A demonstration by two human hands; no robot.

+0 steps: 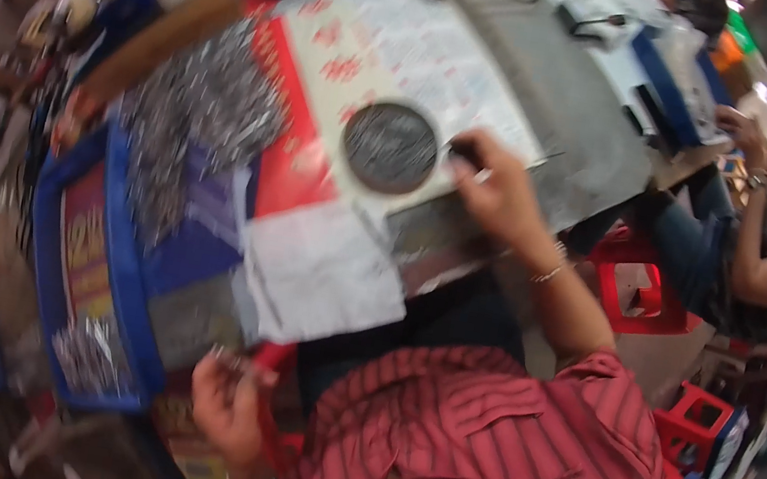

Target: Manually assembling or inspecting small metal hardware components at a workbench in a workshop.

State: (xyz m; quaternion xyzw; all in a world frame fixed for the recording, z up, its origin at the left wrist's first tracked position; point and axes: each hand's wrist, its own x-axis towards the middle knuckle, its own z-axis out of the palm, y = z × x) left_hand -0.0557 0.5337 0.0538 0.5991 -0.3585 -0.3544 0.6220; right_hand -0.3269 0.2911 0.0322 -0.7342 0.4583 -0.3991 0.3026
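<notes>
My right hand (503, 194) is over the table beside a round dish of dark small parts (389, 147). Its thumb and fingertips come together at a small dark spot, too blurred to name. Lower left, my left hand (228, 411) is closed near the table's front edge, with small shiny metal pieces (239, 365) at its fingertips. Between the hands, a white cloth or paper sheet (327, 276) covers the near edge. A loose heap of thin silvery metal pieces (207, 109) lies left of the dish.
A blue tray (104, 244) stands at the left, some silvery pieces (90, 358) in its near end. A red and white printed sheet (329, 78) lies under the dish. At the right sits another person (760, 232), hands at a blue container (667, 89). Red stools (639, 287) stand below.
</notes>
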